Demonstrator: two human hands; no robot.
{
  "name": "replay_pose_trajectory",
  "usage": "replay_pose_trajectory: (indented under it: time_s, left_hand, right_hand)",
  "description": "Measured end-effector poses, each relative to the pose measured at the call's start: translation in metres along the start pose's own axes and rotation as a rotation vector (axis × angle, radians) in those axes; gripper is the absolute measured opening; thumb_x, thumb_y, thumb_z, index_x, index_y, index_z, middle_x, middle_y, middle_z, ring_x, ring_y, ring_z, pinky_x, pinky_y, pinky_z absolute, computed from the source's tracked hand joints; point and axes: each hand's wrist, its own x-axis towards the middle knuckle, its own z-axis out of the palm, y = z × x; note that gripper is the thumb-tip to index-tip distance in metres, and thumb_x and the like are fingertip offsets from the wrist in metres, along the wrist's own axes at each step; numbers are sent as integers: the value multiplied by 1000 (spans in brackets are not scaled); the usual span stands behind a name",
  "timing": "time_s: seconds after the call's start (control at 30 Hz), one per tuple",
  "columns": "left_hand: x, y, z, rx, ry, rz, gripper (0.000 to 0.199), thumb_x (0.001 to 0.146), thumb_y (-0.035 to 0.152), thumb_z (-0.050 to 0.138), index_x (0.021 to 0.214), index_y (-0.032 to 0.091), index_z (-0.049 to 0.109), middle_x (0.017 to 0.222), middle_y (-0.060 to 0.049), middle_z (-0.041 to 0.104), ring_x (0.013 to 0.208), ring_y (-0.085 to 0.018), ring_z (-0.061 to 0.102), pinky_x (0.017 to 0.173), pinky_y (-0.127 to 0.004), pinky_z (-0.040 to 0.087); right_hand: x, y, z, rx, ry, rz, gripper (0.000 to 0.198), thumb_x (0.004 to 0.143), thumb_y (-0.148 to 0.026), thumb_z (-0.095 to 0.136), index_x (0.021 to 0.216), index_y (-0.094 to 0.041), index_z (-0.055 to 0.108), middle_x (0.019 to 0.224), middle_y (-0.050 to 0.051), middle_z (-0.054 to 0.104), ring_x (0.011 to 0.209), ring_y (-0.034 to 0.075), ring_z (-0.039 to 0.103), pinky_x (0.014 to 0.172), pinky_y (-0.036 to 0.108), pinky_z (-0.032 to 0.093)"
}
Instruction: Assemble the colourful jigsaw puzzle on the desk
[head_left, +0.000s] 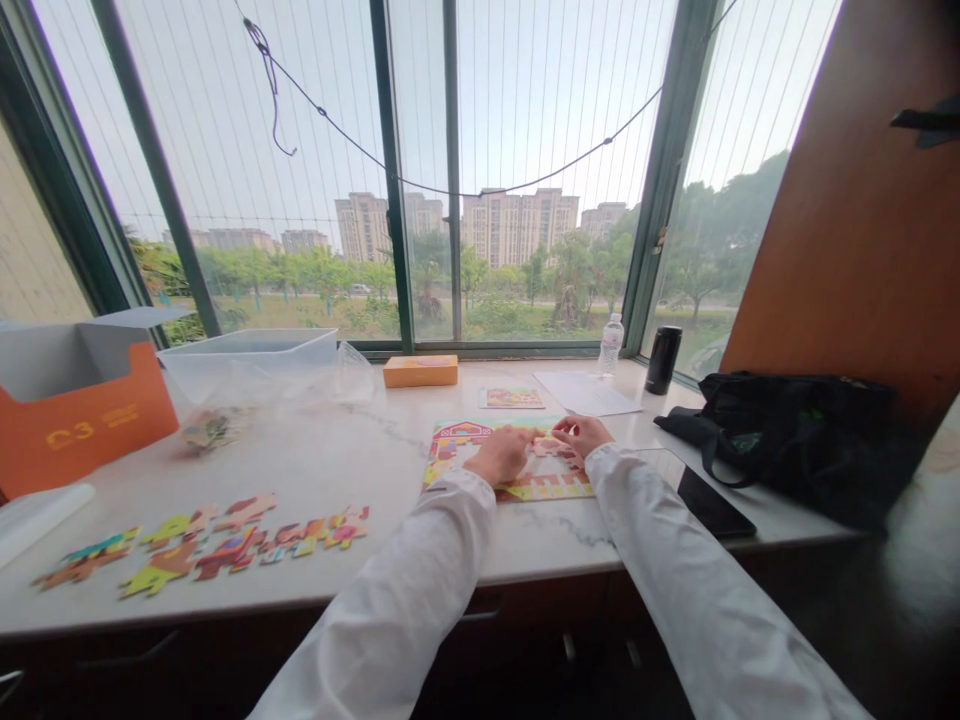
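Observation:
A colourful jigsaw puzzle board lies on the counter in front of me, with a red barn at its upper left and a yellow fence along its bottom. My left hand rests over the middle of the board, fingers curled together; what they hold, if anything, is hidden. Over the board's upper right, my right hand is closed in a pinch on a small puzzle piece, mostly covered by the fingers. Pink puzzle pieces show between the hands. Loose puzzle pieces lie spread out at the left.
A printed picture card, paper sheet and orange box lie behind the board. Bottle and black tumbler stand back right. Black bag and phone are right; clear bin and orange carton, left.

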Motion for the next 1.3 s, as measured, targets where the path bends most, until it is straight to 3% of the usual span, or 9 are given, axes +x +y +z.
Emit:
replay_pose_trajectory:
  time_s: [0.1, 0.4, 0.53, 0.67, 0.83, 1.0, 1.3]
  left_hand:
    - [1, -3, 1, 6, 23, -18, 61, 79, 1, 45, 133, 26, 59, 121, -5, 68, 112, -20, 59, 104, -33, 43]
    - [3, 8, 3, -23, 12, -159, 49, 84, 11, 47, 128, 26, 62, 108, -7, 71, 104, -22, 63, 91, -32, 50]
    - [-3, 9, -1, -4, 75, -183, 38, 95, 26, 44, 128, 27, 63, 106, -9, 68, 98, -21, 65, 90, -32, 49]
    - [-8, 6, -4, -43, 148, -183, 38, 95, 41, 49, 128, 29, 63, 103, -7, 69, 101, -21, 64, 93, -33, 48]
    - [-4, 5, -1, -65, 93, -223, 44, 86, 49, 62, 124, 27, 65, 103, -6, 71, 106, -24, 61, 93, -34, 48]
    - [-2, 7, 1, -60, 76, -237, 44, 87, 48, 60, 125, 26, 64, 104, -6, 72, 109, -25, 60, 95, -36, 48]
    - [3, 12, -9, -81, 12, -334, 39, 80, 48, 68, 113, 27, 69, 107, -3, 73, 106, -23, 64, 90, -33, 51]
  right_hand:
    - [1, 5, 1, -61, -10, -68, 23, 72, -43, 73, 81, -23, 77, 68, -1, 67, 58, 10, 57, 53, 21, 43]
    - [-1, 13, 10, -2, -92, 11, 24, 76, -46, 70, 86, -26, 79, 59, -2, 66, 51, 10, 56, 52, 22, 43]
    - [-1, 9, 5, -61, -26, -106, 24, 75, -47, 72, 82, -26, 80, 69, 0, 69, 57, 11, 57, 56, 23, 44]
    - [-3, 4, -4, -120, 13, -212, 22, 72, -45, 76, 82, -27, 81, 78, 2, 71, 66, 13, 58, 65, 25, 44]
    - [-5, 1, -8, -167, -83, -128, 24, 69, -46, 77, 87, -30, 81, 76, 0, 70, 66, 12, 57, 66, 24, 42]
    - [-5, 2, -5, -108, -130, -10, 30, 69, -50, 75, 91, -30, 80, 76, -3, 68, 64, 10, 55, 59, 21, 41]
    - [-4, 3, -6, -50, -154, -14, 33, 68, -49, 75, 91, -26, 80, 70, -1, 66, 60, 10, 56, 58, 21, 42]
